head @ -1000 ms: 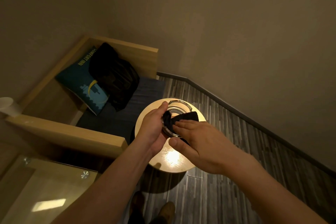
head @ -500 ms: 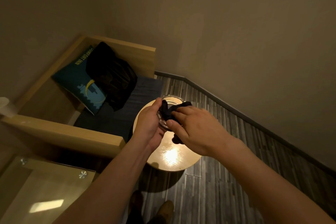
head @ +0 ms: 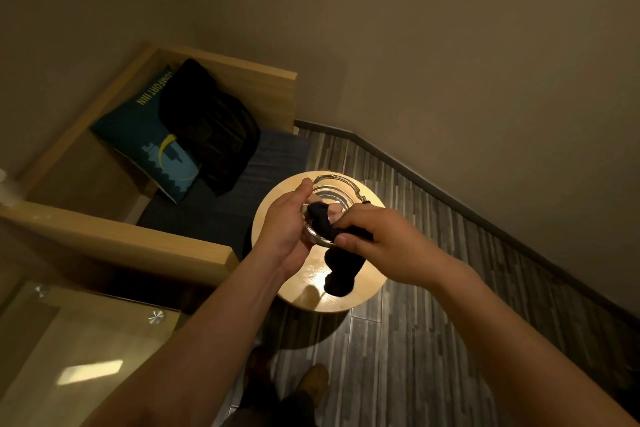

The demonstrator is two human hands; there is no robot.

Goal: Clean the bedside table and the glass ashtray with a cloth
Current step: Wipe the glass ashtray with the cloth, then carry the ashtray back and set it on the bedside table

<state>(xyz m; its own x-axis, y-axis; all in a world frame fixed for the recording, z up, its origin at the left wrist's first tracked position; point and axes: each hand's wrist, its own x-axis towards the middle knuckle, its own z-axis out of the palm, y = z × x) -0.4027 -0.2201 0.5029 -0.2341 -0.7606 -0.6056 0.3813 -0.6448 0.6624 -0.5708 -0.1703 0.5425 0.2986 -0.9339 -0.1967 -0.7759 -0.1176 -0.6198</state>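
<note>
- While the left hand (head: 287, 229) gripped the glass ashtray (head: 341, 191) by its near rim, thumb on top and fingers curled beneath, the dish seemed lifted and tilted above the bedside table (head: 346, 300) — a slip of that grip would likely have dropped glass onto the wood or the floor.
- The right hand (head: 377, 239) pinched the dark cloth (head: 320, 215) between thumb and curled fingers, with one end pushed into the ashtray's bowl. A hard push against a one-handed hold could have twisted the ashtray loose.
- The cloth's loose tail hung below both hands, near the tabletop; whether it touched the wood could not be told. Trapped underneath, it might have tipped the ashtray when set down.
- Glare sat on the tabletop and the room was dim, so missed smears would have been hard to spot.
- Counted: two hands, one ashtray, one cloth, one round table — plus one printed cushion (head: 149, 139), one dark garment (head: 211, 128) leaning against it, and one glass-topped table (head: 69, 350).
</note>
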